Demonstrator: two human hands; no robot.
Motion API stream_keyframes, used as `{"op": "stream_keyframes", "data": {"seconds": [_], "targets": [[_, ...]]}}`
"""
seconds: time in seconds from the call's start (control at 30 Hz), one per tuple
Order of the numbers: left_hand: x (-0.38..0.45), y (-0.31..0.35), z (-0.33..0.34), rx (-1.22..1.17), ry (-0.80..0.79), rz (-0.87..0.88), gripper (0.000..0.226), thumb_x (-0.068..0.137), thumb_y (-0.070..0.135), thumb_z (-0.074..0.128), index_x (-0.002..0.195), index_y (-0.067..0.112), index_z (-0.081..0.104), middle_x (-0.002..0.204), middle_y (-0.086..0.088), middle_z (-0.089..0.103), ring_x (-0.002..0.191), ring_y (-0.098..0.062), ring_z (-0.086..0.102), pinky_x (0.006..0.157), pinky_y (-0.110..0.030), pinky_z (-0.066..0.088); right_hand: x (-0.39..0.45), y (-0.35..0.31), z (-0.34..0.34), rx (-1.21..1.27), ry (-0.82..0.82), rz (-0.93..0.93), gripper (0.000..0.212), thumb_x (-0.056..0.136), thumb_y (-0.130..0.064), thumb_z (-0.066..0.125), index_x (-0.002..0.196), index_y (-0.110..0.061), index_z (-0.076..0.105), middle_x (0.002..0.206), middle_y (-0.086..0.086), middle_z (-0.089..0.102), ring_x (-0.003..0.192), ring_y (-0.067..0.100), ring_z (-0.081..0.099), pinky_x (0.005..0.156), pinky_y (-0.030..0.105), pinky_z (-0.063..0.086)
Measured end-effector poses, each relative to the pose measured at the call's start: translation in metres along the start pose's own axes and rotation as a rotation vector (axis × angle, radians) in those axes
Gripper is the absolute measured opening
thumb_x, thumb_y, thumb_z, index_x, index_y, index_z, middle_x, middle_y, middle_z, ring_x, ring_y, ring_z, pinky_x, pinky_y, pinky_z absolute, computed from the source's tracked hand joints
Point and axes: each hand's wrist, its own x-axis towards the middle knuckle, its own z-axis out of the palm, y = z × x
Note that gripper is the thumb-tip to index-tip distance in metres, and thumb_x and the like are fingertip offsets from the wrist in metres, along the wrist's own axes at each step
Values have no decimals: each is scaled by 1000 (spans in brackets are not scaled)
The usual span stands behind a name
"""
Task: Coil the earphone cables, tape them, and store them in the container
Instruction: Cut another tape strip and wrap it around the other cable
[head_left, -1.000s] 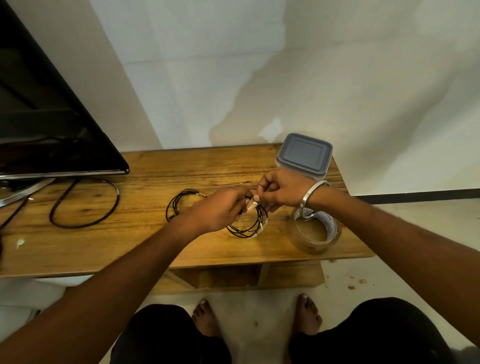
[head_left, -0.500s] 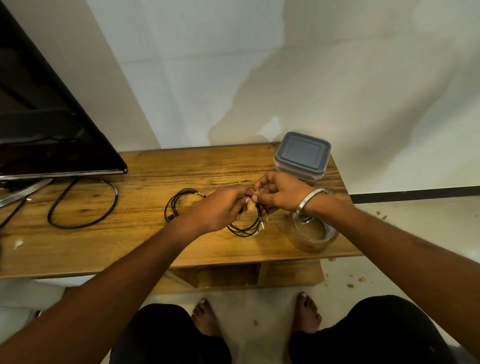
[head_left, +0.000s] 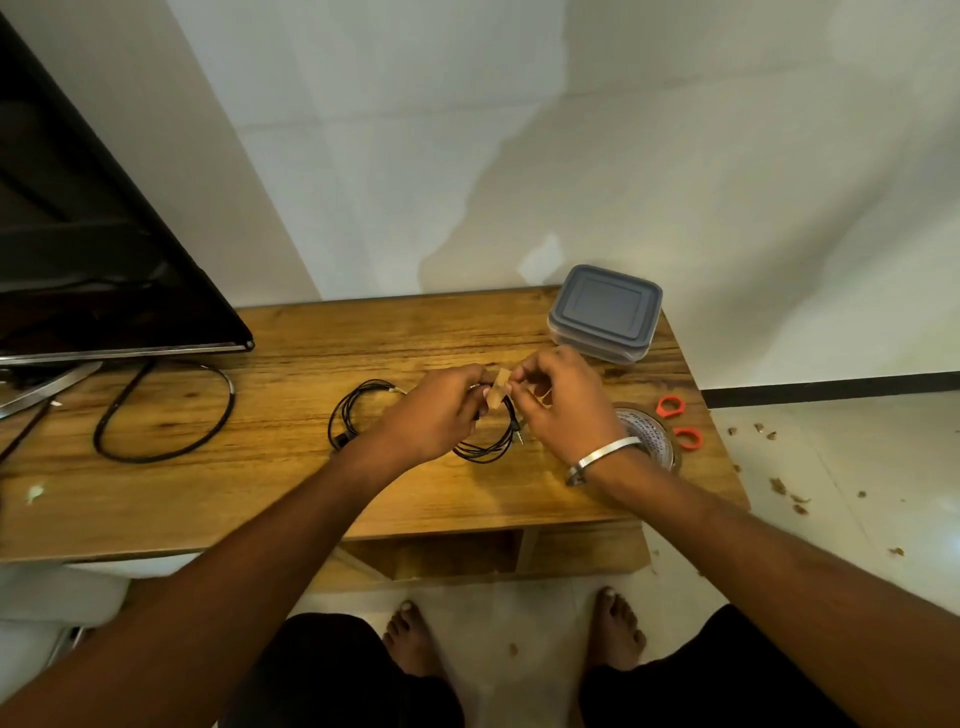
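Observation:
My left hand (head_left: 434, 415) grips a coiled black earphone cable (head_left: 488, 448) just above the wooden table (head_left: 291, 467). My right hand (head_left: 563, 402) pinches a short strip of brown tape (head_left: 498, 391) that lies against the top of that coil. A second coiled black earphone cable (head_left: 353, 413) lies on the table to the left of my left hand. The grey-lidded container (head_left: 605, 312) stands shut at the table's back right. A roll of tape (head_left: 649, 439) sits behind my right wrist.
Orange-handled scissors (head_left: 678, 421) lie at the table's right edge beside the tape roll. A dark TV screen (head_left: 104, 260) stands at the left, with a thick black cable loop (head_left: 166, 410) in front of it. My bare feet are under the table's front edge.
Both hands have shifted slightly and the tape strip now shows between the fingertips on the coil. The view has moved, so the scissors show at the right.

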Motion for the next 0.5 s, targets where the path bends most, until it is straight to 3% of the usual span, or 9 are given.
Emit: {"op": "stream_keyframes", "data": {"seconds": [0.13,0.2,0.33,0.5], "targets": [[0,0,1,-4,0,2,17,102,16,43,92,25,54,75,7,57,61,-10,56,49,-13,40,-1,-1,6,108,-62,95,16,83,-27,69,94,-17,63,89,-2,68,78,10,63,71,24,53],[0,0,1,0,4,9,20,102,15,43,89,27,52,75,7,57,61,-11,56,48,-13,40,-1,-1,6,142,-77,139,17,82,-27,70,95,-17,63,84,-2,70,73,8,64,68,24,54],[0,-1,2,-15,4,9,30,102,15,43,81,36,49,76,5,58,60,-11,56,49,-16,41,-1,-1,8,148,-117,170,15,82,-22,69,94,-23,59,74,2,71,71,15,67,71,35,57],[-1,-6,4,11,1,15,19,101,16,44,88,25,53,76,5,58,58,-10,56,51,-20,44,-5,-2,7,165,-125,165,15,83,-19,65,96,-23,57,72,6,70,70,18,66,69,33,54]]}}
